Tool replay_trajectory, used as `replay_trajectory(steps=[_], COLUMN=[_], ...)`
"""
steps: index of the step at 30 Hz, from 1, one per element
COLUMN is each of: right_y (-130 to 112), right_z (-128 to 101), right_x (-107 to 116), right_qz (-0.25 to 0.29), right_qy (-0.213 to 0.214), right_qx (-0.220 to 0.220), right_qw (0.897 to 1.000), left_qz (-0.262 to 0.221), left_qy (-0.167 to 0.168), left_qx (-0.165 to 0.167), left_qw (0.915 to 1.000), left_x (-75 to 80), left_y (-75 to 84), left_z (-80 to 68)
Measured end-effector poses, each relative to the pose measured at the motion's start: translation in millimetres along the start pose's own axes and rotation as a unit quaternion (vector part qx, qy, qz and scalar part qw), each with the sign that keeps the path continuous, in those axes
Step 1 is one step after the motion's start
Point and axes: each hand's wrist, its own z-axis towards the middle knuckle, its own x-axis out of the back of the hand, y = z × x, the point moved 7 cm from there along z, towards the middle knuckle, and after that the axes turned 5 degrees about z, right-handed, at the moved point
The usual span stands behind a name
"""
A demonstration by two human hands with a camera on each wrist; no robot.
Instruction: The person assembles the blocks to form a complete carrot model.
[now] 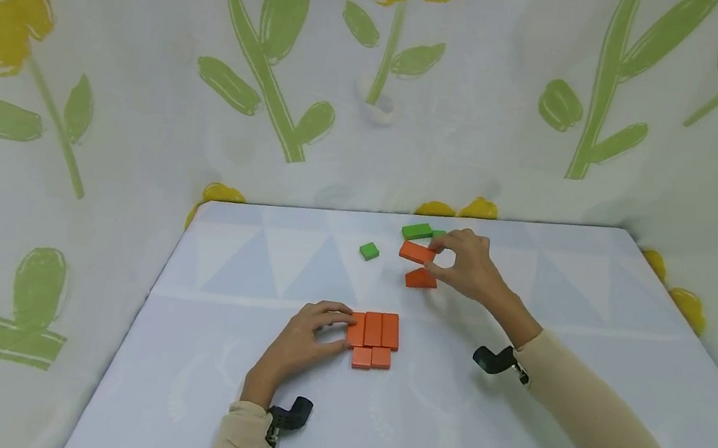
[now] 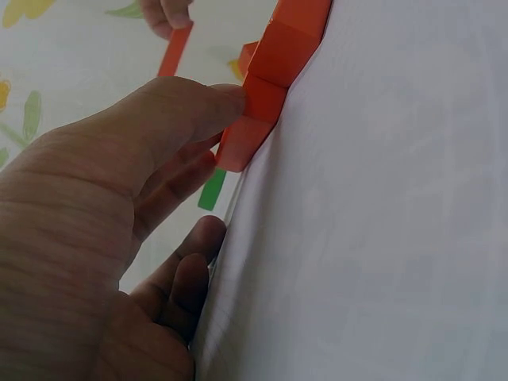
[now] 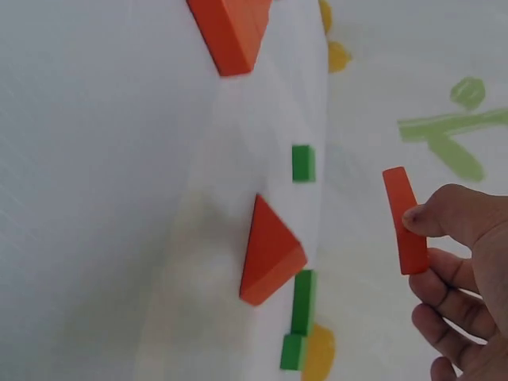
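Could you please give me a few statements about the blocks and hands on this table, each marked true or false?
1. The right hand pinches an orange rectangular block. True.
2. The left hand rests against a cluster of green blocks. False: it touches the orange block cluster.
3. An orange triangular block lies on the table near the right hand. True.
4. The small green cube is stacked on the orange block cluster. False: it lies alone on the table, apart from it.
5. The green rectangular block lies beyond the right hand's orange block. True.
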Motion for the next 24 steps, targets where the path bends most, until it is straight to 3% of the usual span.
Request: replay_trajectory(steps=[14,24], right_y=[-48,-75], right_z=[-57,-93], right_x=[-3,-22], right_qz=[0.046,0.063], right_qy=[0.015,-0.013], right_qx=[0.096,0.130], right_qw=[0.994,0.989], left_qz=[-0.001,0.000], left_qy=[-0.004,0.002], left_qx=[0.002,-0.001], left_qw=[1.0000,1.0000], left_x=[-0.8,0.6], left_y=[-1.9,0.2], left_z=[1.6,1.4])
